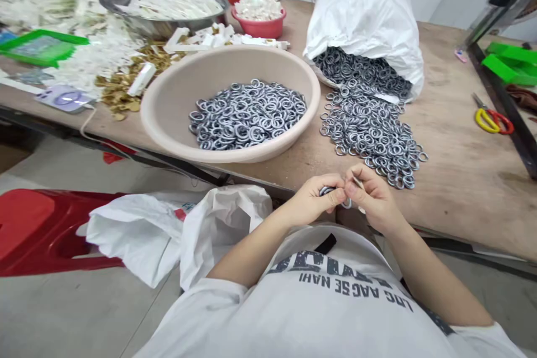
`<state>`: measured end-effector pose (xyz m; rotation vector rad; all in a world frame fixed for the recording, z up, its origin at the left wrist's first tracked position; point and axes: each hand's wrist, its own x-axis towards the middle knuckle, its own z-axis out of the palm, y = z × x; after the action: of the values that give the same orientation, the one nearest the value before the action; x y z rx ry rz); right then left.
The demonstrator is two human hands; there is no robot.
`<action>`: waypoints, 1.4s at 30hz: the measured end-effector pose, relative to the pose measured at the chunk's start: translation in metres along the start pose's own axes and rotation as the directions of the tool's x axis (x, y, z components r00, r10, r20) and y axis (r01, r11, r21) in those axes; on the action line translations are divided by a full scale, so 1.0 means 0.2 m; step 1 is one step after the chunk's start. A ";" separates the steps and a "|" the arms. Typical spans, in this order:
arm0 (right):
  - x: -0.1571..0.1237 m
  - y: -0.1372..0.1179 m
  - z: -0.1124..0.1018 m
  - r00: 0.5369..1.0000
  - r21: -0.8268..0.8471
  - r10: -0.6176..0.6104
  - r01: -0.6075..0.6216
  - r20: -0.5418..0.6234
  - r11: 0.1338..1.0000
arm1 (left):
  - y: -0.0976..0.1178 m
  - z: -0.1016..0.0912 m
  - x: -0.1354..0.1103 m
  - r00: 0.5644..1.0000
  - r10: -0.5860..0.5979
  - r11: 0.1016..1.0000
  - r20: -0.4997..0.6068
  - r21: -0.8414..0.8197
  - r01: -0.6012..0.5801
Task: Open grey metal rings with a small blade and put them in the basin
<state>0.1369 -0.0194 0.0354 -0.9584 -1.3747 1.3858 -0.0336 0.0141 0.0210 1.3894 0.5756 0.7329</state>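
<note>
Close to my body, at the table's front edge, both hands meet fingertip to fingertip. My left hand (315, 199) is closed around a few grey rings (327, 190), and one of them pokes out below the fingers. Pinched in my right hand (372, 197) is a small thin pointed piece (358, 181); its kind is too small to tell. Just beyond my hands lies a heap of grey rings (373, 128), spilling from the mouth of a white woven sack (364, 5). To the left, a wide beige basin (168, 117) holds many similar rings.
Yellow-and-red scissors (493, 120) lie at right, near a dark metal frame (503, 89) and green trays (512, 61). A steel bowl (159, 25), a red bowl (260, 28) and a phone (65, 98) stand at left among pale scraps. Below are white bags (226, 218) and a red stool (54, 229).
</note>
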 end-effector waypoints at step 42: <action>0.14 0.19 -0.42 0.934 -0.818 -0.234 -0.096 -0.271 0.567 | -0.20 -0.13 0.39 0.938 0.300 0.559 -0.171 0.829 -0.027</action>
<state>0.2061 0.0327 -0.0060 -1.6413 -1.7657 0.3691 0.0028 0.0889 -0.0163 2.2567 1.1364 0.8790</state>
